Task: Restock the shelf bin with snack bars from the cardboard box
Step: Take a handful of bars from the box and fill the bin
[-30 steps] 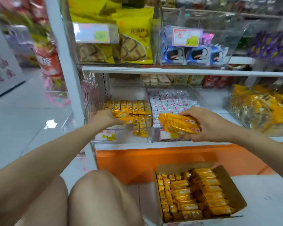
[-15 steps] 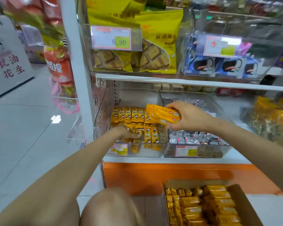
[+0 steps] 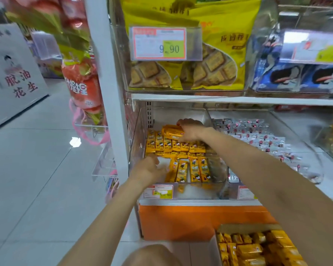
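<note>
Knee: my bare knee (image 3: 152,255) sits nearest, left of the box.
Cardboard box (image 3: 246,226): open on the floor at my right, packed with yellow snack bars (image 3: 248,250).
Left hand (image 3: 148,168): over the bin's front left corner, fingers against the front bars. Gripping or only touching, I cannot tell.
Shelf bin (image 3: 211,189): clear, on the bottom shelf, partly filled. The front row (image 3: 194,169) lies long axis front to back.
Right hand (image 3: 190,131): apart from the left, at the back, curled round a stack of bars (image 3: 171,131) whose long axis runs left to right, just over the back rows (image 3: 173,145).
Neighbour bin (image 3: 296,131): just to the right, holding white-and-pink sweets.
Upper shelf: yellow biscuit bags (image 3: 219,60) behind a price card (image 3: 159,44) overhang everything.
</note>
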Motion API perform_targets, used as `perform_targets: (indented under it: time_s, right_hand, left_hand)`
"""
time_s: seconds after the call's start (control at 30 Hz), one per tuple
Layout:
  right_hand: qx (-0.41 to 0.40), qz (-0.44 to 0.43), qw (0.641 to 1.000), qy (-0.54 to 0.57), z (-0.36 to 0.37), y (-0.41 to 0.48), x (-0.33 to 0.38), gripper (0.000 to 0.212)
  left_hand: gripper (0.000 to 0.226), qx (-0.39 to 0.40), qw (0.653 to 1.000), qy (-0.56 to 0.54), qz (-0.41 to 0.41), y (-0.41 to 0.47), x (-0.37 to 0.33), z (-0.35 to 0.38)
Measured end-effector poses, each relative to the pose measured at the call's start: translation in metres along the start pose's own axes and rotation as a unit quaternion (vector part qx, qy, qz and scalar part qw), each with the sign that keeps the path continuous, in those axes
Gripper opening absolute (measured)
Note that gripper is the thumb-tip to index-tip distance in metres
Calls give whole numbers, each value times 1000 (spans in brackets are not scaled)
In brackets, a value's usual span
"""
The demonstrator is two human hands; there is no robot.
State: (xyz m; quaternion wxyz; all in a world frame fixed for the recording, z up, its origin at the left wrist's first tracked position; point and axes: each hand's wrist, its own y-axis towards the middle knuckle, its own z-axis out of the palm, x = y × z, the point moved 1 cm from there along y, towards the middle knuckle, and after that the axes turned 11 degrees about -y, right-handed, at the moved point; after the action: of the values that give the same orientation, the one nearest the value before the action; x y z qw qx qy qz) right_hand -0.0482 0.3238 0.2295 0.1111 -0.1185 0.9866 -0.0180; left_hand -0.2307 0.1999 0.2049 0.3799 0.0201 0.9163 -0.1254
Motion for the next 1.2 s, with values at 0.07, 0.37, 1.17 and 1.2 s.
perform_targets:
  time_s: [0.07, 0.37, 1.17, 1.2]
  right_hand:
    - [10, -1, 1000, 12, 5, 4, 0, 73]
    - [-1, -165, 986, -21, -14, -38, -4, 63]
    - [138, -265, 952, -68, 34, -46, 24, 37]
    - [132, -275, 948, -88, 34, -45, 23, 38]
  left_hand:
    - [49, 2, 1000, -9, -3, 2, -1, 1]
    - [43, 68, 996, 42, -40, 22, -22, 12]
    - [23, 112, 982, 108, -104, 40, 0, 13]
    - [24, 106, 982, 122, -102, 41, 1, 14]
